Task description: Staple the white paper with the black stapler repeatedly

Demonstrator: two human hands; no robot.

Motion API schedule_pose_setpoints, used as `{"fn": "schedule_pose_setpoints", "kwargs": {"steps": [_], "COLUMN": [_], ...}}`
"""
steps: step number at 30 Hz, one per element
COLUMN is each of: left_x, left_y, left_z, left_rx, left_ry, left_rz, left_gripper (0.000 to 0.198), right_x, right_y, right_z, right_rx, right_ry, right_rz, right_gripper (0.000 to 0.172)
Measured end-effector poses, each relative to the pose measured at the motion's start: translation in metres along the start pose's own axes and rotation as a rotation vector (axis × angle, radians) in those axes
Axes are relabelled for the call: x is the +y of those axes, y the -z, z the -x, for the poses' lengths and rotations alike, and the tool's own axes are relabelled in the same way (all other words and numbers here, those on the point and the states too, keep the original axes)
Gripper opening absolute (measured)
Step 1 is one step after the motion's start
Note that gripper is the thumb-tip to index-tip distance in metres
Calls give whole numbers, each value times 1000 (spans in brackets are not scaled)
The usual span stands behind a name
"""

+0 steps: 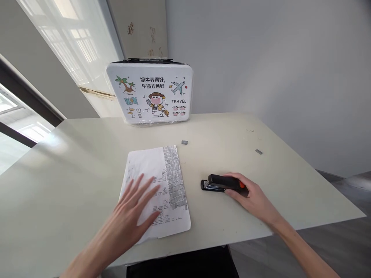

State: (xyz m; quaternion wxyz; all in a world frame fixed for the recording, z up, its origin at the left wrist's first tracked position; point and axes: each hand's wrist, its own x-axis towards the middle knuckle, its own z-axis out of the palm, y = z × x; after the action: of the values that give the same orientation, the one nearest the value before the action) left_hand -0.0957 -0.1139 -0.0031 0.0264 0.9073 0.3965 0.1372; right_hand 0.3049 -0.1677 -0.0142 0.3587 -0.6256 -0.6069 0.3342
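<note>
A white sheet of paper (pixel 162 181) lies on the table, its right side covered by rows of many staples. My left hand (pixel 135 208) rests flat on the sheet's lower left part, fingers spread and open. To the right lies a black stapler (pixel 218 182) with an orange part at its rear. My right hand (pixel 249 193) is wrapped around the stapler's rear end, which sits on the table.
The pale table (pixel 87 162) ends close to me and at the right. A white cartoon-printed case (pixel 150 92) stands upright at the far edge. Two small staple strips (pixel 184 142) (pixel 259 151) lie loose beyond the paper and stapler. Wall and window lie behind.
</note>
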Motion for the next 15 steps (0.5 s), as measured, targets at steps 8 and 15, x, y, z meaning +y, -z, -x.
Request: {"fn": "schedule_pose_setpoints", "kwargs": {"steps": [8,15], "left_x": [50,50], "left_y": [-21,-24], "left_z": [-66,-89], "left_rx": [-71,2], "left_ry": [-195,-10], "left_rz": [210,269], "left_gripper": [48,28], "right_x": [12,6], "right_y": [-7,-4], "right_z": [7,5], "right_rx": [203,128], "right_ry": [-71,-61], "right_rz": [-17,20], "right_gripper": [43,44]}}
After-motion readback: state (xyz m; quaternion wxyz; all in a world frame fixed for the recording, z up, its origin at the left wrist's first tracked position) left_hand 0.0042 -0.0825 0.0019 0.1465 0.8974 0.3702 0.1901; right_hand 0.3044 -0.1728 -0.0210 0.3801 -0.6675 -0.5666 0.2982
